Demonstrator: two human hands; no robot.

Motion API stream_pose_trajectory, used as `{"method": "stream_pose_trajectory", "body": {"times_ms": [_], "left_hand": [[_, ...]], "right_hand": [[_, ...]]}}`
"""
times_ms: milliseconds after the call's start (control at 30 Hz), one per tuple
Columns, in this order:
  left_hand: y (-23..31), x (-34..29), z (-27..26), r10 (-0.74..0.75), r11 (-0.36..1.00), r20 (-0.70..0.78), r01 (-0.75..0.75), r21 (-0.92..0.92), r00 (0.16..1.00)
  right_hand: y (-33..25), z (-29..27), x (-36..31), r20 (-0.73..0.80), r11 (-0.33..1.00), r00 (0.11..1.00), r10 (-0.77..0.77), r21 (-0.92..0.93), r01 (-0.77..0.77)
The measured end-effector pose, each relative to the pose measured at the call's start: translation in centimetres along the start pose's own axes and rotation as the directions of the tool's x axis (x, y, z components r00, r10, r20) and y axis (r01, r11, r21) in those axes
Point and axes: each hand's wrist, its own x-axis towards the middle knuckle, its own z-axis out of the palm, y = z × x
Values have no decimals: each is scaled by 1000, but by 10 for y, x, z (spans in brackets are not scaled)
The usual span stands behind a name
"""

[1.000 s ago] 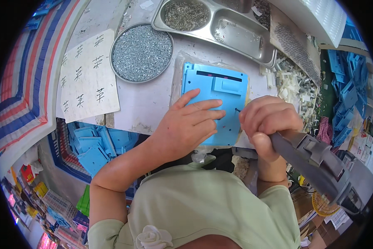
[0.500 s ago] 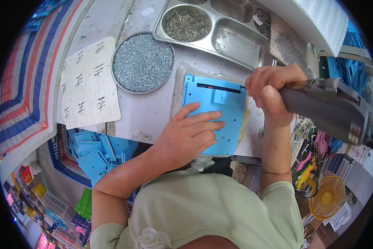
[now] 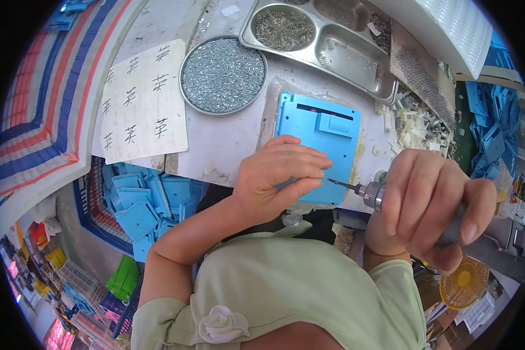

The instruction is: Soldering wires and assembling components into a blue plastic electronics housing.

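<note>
A flat light-blue plastic panel (image 3: pixel 332 150) with a dark slot and small holes lies in front of me. My left hand (image 3: pixel 280 174) hovers over or rests on its left side, thumb and fingertips pinched together. Anything between those fingertips is too small to make out. In my right hand (image 3: pixel 428 201) is a dark electric screwdriver (image 3: pixel 374 193), gripped around its body. Its thin bit points left over the panel, with the tip close to my left fingertips.
A round metal tray of small screws (image 3: pixel 223 74) stands beyond my left hand, beside a paper sheet (image 3: pixel 145 108). A steel compartment tray (image 3: pixel 347 55) holds small parts. White plastic pieces (image 3: pixel 414 125) lie at right. Blue panels fill a basket (image 3: pixel 135 207) below left.
The screwdriver has come away from the panel's upper right corner and swung lower, its bit now pointing left. My left hand's spread fingers have closed into a pinch. The view has shifted slightly.
</note>
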Motion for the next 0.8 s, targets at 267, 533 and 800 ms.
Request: {"method": "stream_pose_trajectory", "body": {"times_ms": [267, 533, 800], "left_hand": [[-6, -10, -3, 55, 962, -45, -65, -265, 997], [-8, -18, -3, -40, 852, -95, -16, -523, 995], [-10, -21, 0, -137, 737, -144, 3, -676, 980]], "right_hand": [[12, 24, 7, -62, 999, 998, 9, 32, -8], [20, 34, 16, -72, 999, 997, -12, 37, 15], [26, 27, 22, 9, 998, 1000, -13, 68, 12]]}}
